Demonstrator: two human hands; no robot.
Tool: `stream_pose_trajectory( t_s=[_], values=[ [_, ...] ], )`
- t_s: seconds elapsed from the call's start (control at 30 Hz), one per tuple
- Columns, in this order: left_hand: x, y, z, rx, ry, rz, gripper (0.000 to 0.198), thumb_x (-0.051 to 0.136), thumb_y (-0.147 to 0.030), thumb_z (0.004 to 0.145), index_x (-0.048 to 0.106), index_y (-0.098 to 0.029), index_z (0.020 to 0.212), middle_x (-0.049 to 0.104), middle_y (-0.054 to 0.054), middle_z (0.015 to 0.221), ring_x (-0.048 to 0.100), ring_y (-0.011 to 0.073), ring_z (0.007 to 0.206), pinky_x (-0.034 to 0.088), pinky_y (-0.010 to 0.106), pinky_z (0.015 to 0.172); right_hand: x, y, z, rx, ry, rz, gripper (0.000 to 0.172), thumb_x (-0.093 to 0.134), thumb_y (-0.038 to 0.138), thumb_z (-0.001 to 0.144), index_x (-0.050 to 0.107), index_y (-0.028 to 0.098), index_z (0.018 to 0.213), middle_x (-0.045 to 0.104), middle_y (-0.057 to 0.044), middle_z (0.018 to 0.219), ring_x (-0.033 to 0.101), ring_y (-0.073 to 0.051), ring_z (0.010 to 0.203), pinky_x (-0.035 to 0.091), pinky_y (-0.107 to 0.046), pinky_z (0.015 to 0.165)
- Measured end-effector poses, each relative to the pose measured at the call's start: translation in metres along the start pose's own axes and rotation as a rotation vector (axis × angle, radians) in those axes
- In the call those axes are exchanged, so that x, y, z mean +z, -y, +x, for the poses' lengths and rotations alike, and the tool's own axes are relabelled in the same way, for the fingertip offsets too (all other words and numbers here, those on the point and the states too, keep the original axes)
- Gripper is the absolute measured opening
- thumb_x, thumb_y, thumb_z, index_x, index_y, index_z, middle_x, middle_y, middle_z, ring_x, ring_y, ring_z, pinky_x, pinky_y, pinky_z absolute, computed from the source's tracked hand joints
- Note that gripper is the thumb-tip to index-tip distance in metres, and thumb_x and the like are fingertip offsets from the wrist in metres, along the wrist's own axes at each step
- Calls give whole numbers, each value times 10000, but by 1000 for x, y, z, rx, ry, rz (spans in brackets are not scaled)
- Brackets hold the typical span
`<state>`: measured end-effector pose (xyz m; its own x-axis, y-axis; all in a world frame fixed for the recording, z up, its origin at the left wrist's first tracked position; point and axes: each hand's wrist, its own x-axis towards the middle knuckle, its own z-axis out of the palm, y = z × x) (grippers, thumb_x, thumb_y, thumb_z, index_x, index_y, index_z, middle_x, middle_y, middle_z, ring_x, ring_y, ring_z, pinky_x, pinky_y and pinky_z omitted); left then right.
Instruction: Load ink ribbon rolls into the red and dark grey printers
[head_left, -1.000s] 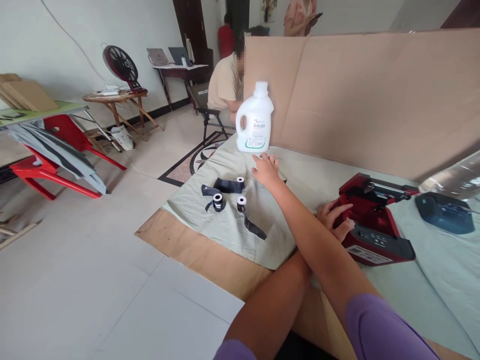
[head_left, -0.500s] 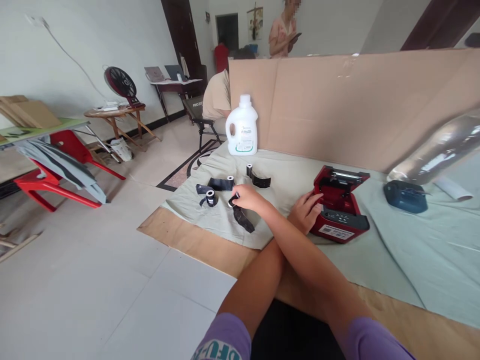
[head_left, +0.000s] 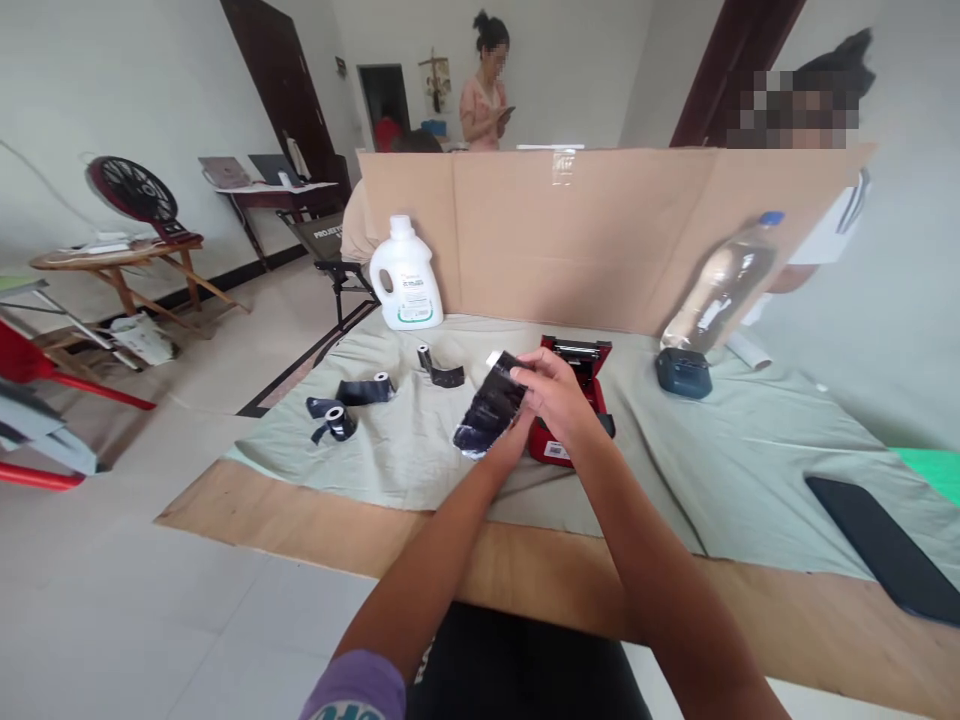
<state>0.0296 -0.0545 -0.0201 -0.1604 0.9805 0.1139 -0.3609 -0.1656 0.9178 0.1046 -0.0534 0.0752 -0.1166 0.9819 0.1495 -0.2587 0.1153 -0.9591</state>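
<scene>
My right hand (head_left: pixel 555 390) is closed around a black ribbon roll (head_left: pixel 491 410) with a white core end, its thumb on the film. A loose shiny strip hangs down to the left with a ragged end. My left hand (head_left: pixel 517 432) is right behind and below the strip, its fingers hidden. Just beyond both hands stands a red and black label printer (head_left: pixel 559 440) with its lid raised, partly covered by them. More black ribbon rolls lie to the left on the cloth: a short one (head_left: pixel 341 423), one with its strip unrolled (head_left: pixel 367 388), and one farther back (head_left: pixel 435 370).
A white detergent jug (head_left: pixel 406 280) stands at the back left by a cardboard screen (head_left: pixel 555 240). To the right are a clear plastic bottle (head_left: pixel 720 290), a dark box-like object (head_left: pixel 684 373) and a black phone-like slab (head_left: pixel 885 545). Other people are beyond the screen.
My right hand has lifted a black ribbon roll off the cloth and brought it right, in front of the printer. My left hand has left the printer's side and come to the roll. The view has turned right.
</scene>
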Motion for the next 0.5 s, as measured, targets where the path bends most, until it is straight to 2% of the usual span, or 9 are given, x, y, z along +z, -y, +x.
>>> stream_pose_trajectory(
  t_s=[0.07,0.17,0.23,0.33,0.4,0.5],
  values=[
    [-5,0,-7,14,-20,122,204,762,-259,817,742,-195,1009,744,71,1023,596,298,1256,408,450,1157,-10,12,5,25,-86,69,312,789,296,589,563,234,795,580,43,790,582,-150,773,503,-298,695],
    [-8,-1,-10,63,-16,318,354,810,-353,779,725,-202,1088,728,82,1149,591,321,1269,391,501,1176,-14,20,12,93,-117,22,304,763,263,563,554,234,782,577,46,783,583,-157,780,484,-277,641],
    [-8,-4,-8,160,-23,375,447,828,-383,758,695,-212,1149,703,85,1212,567,320,1303,365,508,1198,-10,20,15,134,-61,-107,267,739,248,570,566,227,772,572,43,756,574,-156,750,453,-262,597],
    [-9,-10,-2,399,-160,389,576,814,-420,770,601,-225,1268,636,95,1321,502,296,1373,324,493,1230,-3,16,18,151,43,-318,208,705,224,605,560,217,753,559,42,704,537,-139,673,383,-243,546],
    [-10,-14,2,515,-211,421,580,777,-435,808,556,-224,1301,606,111,1349,494,286,1379,353,498,1212,-1,14,19,163,102,-426,205,698,203,623,566,215,779,575,36,715,544,-140,679,380,-242,563],
    [-12,-19,6,614,-184,510,513,747,-420,844,544,-232,1277,578,118,1363,502,288,1367,400,526,1168,-6,14,19,206,163,-573,255,702,200,648,610,220,885,611,23,764,571,-153,715,397,-245,602]
  ],
)
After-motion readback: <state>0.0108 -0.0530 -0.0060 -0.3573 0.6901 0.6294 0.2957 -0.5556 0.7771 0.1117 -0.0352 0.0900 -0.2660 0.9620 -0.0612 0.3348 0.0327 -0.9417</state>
